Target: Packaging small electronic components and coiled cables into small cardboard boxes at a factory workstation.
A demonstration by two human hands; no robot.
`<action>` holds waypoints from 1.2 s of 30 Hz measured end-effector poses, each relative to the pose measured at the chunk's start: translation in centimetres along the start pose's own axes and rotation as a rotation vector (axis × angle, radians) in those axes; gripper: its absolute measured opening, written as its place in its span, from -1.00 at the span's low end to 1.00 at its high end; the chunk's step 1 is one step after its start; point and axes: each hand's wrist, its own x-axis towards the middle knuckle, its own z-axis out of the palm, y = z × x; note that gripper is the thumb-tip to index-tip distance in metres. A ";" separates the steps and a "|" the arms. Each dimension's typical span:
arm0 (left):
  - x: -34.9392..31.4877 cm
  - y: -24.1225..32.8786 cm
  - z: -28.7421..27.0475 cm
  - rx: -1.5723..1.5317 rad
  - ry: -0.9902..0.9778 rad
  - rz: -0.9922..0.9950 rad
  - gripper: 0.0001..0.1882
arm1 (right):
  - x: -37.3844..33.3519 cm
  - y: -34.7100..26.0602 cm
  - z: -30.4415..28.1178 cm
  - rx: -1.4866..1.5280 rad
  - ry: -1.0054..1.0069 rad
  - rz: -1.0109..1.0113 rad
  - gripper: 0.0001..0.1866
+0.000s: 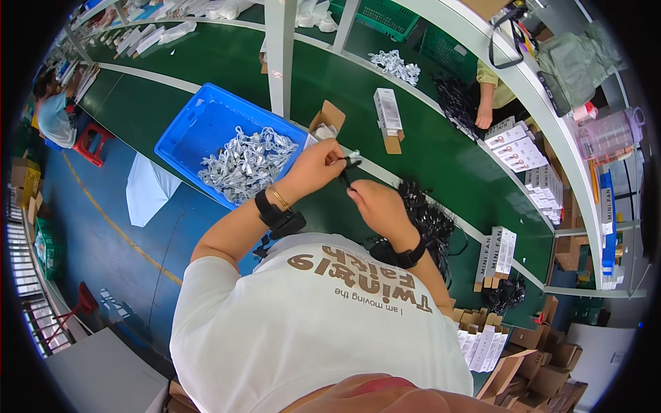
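My left hand (319,166) pinches one end of a thin black strap (346,172) over the table's edge. On the strap's lower end, the fingers of my right hand (381,210) are closed. A small white piece (355,157) shows beside the strap at my left fingertips; its kind is too small to tell. Left of my left hand stands a blue bin (184,128) holding a heap of white cables (249,165). Just beyond that hand, a small carton (328,117) lies with its flap open. A pile of black straps (428,219) lies beside my right hand.
On the green table (441,162) stand a white box (388,113) with an open flap and more white boxes (497,251). Across it, another person's hand (485,115) is near black straps (456,103). A white post (280,58) rises behind the bin. Opened cartons (475,320) stand at my right.
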 end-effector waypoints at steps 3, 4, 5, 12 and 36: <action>-0.1 -0.9 -1.5 0.132 -0.103 -0.002 -0.93 | 2.1 -0.5 -1.4 -0.208 0.124 -0.211 -0.89; -0.2 -1.1 -1.9 -0.088 -0.296 -0.035 -0.93 | 2.8 -0.1 -1.1 -0.207 0.123 -0.205 -0.89; -0.3 -1.2 -2.2 -0.309 -0.486 -0.068 -0.92 | 3.5 0.5 -0.5 0.065 0.119 -0.136 -0.87; 2.5 -1.8 -4.1 0.047 0.332 0.395 -0.88 | 7.9 -1.2 4.8 0.986 0.241 0.242 -0.79; 6.0 -12.6 0.0 0.111 -0.206 0.165 -0.13 | 5.7 6.1 5.8 -0.211 0.304 0.067 -0.82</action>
